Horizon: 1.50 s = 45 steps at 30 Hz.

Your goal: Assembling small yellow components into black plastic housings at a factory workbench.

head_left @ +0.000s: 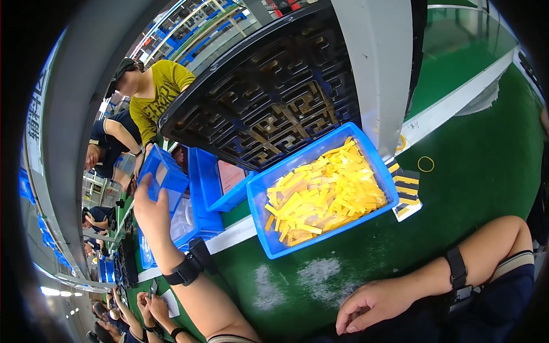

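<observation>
My left hand (153, 211) is raised at the left, over a row of blue plastic bins. Its thumb and index finger stand apart, with nothing visible between them, close to a small blue bin (171, 182). Below and behind the hand sits a larger blue bin (206, 226) with clear plastic pieces inside. My right hand (374, 303) rests near the front edge of the green table, its fingers loosely bent and the thumb a little apart; no object shows in it. Ahead of it stands a blue tub (329, 239) full of yellow strips (326, 191).
A dark patterned panel (269, 94) leans behind the tub, beside a grey post (374, 63). A yellow ring (425, 164) and a striped black-and-yellow piece (406, 191) lie right of the tub. White residue (320, 274) marks the green table. Co-workers (157, 91) stand at the left.
</observation>
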{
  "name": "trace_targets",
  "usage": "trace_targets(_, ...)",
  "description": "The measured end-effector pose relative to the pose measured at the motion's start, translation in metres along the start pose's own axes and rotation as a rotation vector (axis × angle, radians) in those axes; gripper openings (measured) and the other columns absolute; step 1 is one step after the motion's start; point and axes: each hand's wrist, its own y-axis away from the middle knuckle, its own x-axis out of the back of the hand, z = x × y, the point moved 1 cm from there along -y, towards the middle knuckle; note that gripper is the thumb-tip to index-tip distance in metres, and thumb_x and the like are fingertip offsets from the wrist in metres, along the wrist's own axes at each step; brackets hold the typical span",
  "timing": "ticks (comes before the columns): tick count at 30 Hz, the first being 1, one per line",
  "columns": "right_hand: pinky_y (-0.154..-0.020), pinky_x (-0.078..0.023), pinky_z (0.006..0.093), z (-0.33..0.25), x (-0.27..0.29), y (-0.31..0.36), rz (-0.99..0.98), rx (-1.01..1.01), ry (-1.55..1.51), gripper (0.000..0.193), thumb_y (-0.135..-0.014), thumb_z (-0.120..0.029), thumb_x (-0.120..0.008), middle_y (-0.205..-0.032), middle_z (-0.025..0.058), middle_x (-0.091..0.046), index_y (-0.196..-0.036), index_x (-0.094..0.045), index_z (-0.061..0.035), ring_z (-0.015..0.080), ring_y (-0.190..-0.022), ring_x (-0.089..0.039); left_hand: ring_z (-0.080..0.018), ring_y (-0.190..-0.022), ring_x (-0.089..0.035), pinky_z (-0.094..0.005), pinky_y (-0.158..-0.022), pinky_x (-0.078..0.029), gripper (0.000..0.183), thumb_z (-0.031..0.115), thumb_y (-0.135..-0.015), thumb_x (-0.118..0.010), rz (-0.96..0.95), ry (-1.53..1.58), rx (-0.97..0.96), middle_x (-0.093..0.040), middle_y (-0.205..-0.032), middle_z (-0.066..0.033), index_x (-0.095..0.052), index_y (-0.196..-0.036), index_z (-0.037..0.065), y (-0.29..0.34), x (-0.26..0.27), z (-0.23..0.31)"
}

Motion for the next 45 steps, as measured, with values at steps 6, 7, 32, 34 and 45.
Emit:
trace_targets(6,-0.076,-0.045,0.0245,0.0,0.001,0.0,-0.007,-0.005,-0.009,0.025,-0.092,-0.022,-0.053,-0.099,0.0029,-0.061,-0.11,-0.059,-0.0053,0.0098,-0.087,-0.057,-0.035,-0.093,-0.057,-0.038,-0.085,-0.043,0.032,0.013,-0.072,-0.068,-0.112,-0.357,0.037,-0.062,-0.097,-0.0179,-0.061,-0.101,0.003,0.017,-0.016,-0.018)
trace_targets(7,-0.076,-0.045,0.0245,-0.001,0.0,0.0,-0.01,-0.013,-0.01,0.025,-0.092,-0.022,-0.053,-0.099,0.0028,-0.061,-0.11,-0.059,-0.0052,0.0097,-0.087,-0.057,-0.0343,-0.092,-0.057,-0.0385,-0.083,-0.042,0.029,0.013,-0.072,-0.068,-0.097,-0.313,0.074,-0.062,-0.096,-0.0172,-0.061,-0.099,0.003,0.018,-0.017,-0.021)
trace_targets(32,-0.077,-0.045,0.0231,-0.002,0.002,0.002,-0.022,-0.053,-0.003,0.026,-0.092,-0.021,-0.054,-0.104,0.0015,-0.061,-0.112,-0.058,-0.0054,0.0085,-0.088,-0.058,-0.0338,-0.079,-0.056,-0.0419,-0.069,-0.044,0.019,0.001,-0.074,-0.061,-0.193,0.062,-0.293,-0.058,-0.08,-0.0153,-0.059,-0.092,0.001,0.042,-0.024,0.091)
trace_targets(34,-0.076,-0.045,0.0227,-0.004,0.002,0.004,0.002,-0.051,0.028,0.026,-0.092,-0.022,-0.054,-0.103,0.001,-0.061,-0.112,-0.059,-0.0058,0.0078,-0.088,-0.057,-0.0335,-0.078,-0.055,-0.042,-0.068,-0.044,0.019,0.001,-0.073,-0.061,-0.191,0.063,-0.298,-0.057,-0.079,-0.0149,-0.059,-0.093,0.001,0.041,-0.022,0.093)
trace_targets(45,-0.077,-0.045,0.0226,0.0,-0.001,0.002,0.018,-0.014,-0.031,0.026,-0.091,-0.02,-0.055,-0.099,0.0019,-0.061,-0.111,-0.059,-0.0045,0.0074,-0.086,-0.056,-0.0324,-0.084,-0.056,-0.0392,-0.072,-0.045,0.025,0.006,-0.071,-0.065,-0.136,0.092,-0.371,-0.06,-0.087,-0.0121,-0.061,-0.096,0.002,0.041,0.0,0.097)
